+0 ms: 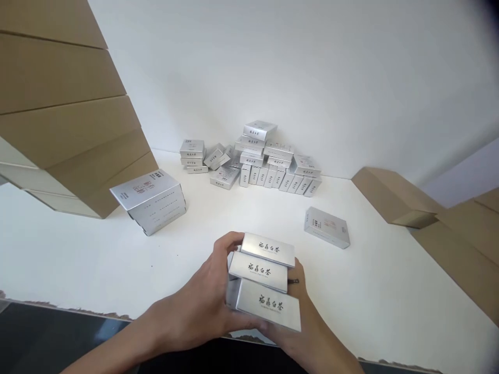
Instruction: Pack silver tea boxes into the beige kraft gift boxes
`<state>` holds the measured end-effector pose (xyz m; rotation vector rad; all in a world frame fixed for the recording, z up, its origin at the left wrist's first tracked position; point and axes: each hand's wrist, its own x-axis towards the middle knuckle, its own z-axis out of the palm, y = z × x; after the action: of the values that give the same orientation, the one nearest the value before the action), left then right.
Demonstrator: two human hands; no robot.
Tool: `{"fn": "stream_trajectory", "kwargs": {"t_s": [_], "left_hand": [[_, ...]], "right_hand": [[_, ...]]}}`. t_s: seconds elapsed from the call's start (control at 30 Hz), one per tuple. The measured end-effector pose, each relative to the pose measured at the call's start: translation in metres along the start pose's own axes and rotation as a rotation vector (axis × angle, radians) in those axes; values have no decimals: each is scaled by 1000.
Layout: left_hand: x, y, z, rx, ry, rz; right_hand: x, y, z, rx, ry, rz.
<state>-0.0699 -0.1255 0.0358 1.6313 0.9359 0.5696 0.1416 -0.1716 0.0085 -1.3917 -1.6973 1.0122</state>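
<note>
My left hand (pixel 208 298) is wrapped round the left side of three silver tea boxes (pixel 257 270), thumb below and fingers at the far edge. My right hand (pixel 302 317) closes on their right side and underside; most of its fingers are hidden behind the boxes. The boxes are held together, slightly staggered, printed narrow faces turned up toward me, near the table's front edge. A small dark item (pixel 293 281) shows beside my right fingers, too small to name. Beyond, to the right, a single silver box (pixel 327 227) lies flat.
At the back of the white table (pixel 218 213), more silver boxes (pixel 268 156) are piled and lined up, with a short stack (pixel 193 156) to their left. A larger silver carton (pixel 156 200) stands left. Brown cardboard boxes (pixel 66 109) tower at far left; another (pixel 393 197) lies right.
</note>
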Motion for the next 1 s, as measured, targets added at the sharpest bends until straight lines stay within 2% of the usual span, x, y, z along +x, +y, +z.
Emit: {"fn": "stream_trajectory", "kwargs": {"t_s": [0.2,0.3,0.4,0.5,0.63,0.8,0.93,1.0], "left_hand": [[-6,-17,-1,30,38,-12],[-7,-22,0,3,35,1],[-9,-26,-1,-15,46,47],[-11,-27,-5,-25,23,61],[-12,-21,-17,-18,-84,81],[-7,-6,-33,41,-139,135],[4,9,-45,203,-126,188],[10,15,-50,311,-156,203]], "right_hand": [[-13,16,4,-86,42,-57],[-20,14,3,-176,172,-237],[-25,5,1,-386,334,-452],[-27,-3,2,-582,387,-497],[-31,-3,6,-717,467,-506],[-40,6,14,-710,441,-531],[-48,13,16,-719,454,-597],[-50,15,15,-704,456,-622]]}}
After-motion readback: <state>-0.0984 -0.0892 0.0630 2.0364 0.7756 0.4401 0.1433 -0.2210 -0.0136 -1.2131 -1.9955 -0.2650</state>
